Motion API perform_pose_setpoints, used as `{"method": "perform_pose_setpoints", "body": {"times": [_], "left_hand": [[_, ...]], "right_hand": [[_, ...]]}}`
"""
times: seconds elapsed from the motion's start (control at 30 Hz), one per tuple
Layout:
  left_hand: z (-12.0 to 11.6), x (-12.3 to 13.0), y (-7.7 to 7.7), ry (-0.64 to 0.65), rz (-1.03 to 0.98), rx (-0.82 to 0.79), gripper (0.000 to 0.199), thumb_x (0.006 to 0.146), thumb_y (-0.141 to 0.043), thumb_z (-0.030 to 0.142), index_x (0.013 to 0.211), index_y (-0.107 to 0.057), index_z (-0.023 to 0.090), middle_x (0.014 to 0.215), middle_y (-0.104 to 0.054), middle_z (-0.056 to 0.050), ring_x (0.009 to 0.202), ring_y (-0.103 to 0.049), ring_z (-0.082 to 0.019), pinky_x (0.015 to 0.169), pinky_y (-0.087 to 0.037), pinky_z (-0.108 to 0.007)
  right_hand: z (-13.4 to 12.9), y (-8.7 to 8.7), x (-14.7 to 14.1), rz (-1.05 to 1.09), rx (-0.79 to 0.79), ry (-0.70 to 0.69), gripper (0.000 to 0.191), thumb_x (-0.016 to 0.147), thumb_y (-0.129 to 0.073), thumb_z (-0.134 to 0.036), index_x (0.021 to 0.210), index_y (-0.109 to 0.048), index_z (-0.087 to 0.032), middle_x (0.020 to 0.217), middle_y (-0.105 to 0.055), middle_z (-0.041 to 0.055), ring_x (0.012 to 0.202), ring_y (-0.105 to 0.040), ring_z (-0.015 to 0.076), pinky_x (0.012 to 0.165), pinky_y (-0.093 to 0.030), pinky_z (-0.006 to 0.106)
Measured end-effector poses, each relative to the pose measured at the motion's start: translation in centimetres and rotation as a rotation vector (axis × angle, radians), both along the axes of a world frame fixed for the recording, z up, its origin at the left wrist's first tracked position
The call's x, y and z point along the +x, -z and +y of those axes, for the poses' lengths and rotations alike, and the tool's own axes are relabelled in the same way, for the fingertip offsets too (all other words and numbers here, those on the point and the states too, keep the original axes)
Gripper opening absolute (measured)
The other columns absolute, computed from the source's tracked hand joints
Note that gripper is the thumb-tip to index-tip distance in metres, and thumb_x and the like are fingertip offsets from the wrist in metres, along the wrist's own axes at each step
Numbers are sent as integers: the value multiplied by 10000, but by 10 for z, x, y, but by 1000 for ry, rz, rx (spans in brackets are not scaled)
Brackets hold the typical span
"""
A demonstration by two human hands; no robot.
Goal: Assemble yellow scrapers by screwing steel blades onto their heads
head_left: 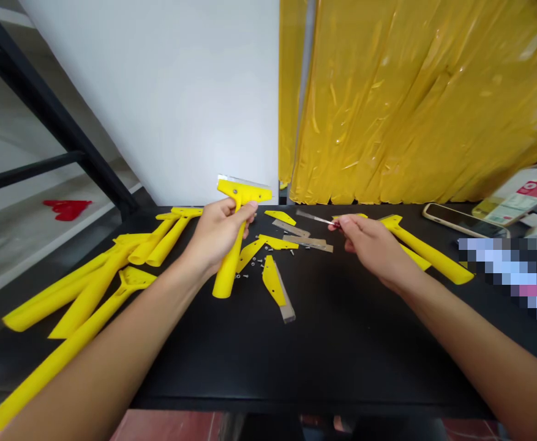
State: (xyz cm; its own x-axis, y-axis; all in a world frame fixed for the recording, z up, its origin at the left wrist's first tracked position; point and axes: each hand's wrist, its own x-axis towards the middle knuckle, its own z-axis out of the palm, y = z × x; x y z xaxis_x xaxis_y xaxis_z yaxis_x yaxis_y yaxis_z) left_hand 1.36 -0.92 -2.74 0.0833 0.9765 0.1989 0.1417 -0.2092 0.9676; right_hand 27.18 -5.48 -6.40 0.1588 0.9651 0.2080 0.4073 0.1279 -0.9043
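My left hand (pixel 222 233) grips the handle of a yellow scraper (pixel 228 269), its blade edge facing up and away. One screw sits in the left hole of its head. Held in my right hand (pixel 369 242) is a screwdriver (pixel 316 218), its thin metal shaft pointing left and slightly blurred; the fingers cover most of its dark red handle. Between the hands lie yellow clamp plates (pixel 274 280), flat metal blades (pixel 291 229) and several small screws and nuts (pixel 253 262). Under the nearest plate shows a blade in greyish wrapping (pixel 288 313).
Several yellow scraper handles (pixel 84 294) lie on the left of the black table (pixel 332 361). Another handle (pixel 438 254), a phone (pixel 461 219) and a labelled bottle (pixel 516 196) are at right. A white panel and yellow wrapped sheets (pixel 415 98) stand behind.
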Motion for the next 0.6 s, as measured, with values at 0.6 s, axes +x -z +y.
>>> {"method": "perform_pose_setpoints", "body": {"times": [0.6], "left_hand": [[6, -1, 1, 103, -366, -386, 199, 852, -719, 163, 730, -563, 138, 675, -533, 1, 583, -473, -86, 509, -437, -199]], "right_hand": [[-14, 21, -30, 6, 32, -144, 273, 953, -599, -488, 1001, -681, -233, 708, -605, -28, 494, -540, 105, 485, -432, 247]]}}
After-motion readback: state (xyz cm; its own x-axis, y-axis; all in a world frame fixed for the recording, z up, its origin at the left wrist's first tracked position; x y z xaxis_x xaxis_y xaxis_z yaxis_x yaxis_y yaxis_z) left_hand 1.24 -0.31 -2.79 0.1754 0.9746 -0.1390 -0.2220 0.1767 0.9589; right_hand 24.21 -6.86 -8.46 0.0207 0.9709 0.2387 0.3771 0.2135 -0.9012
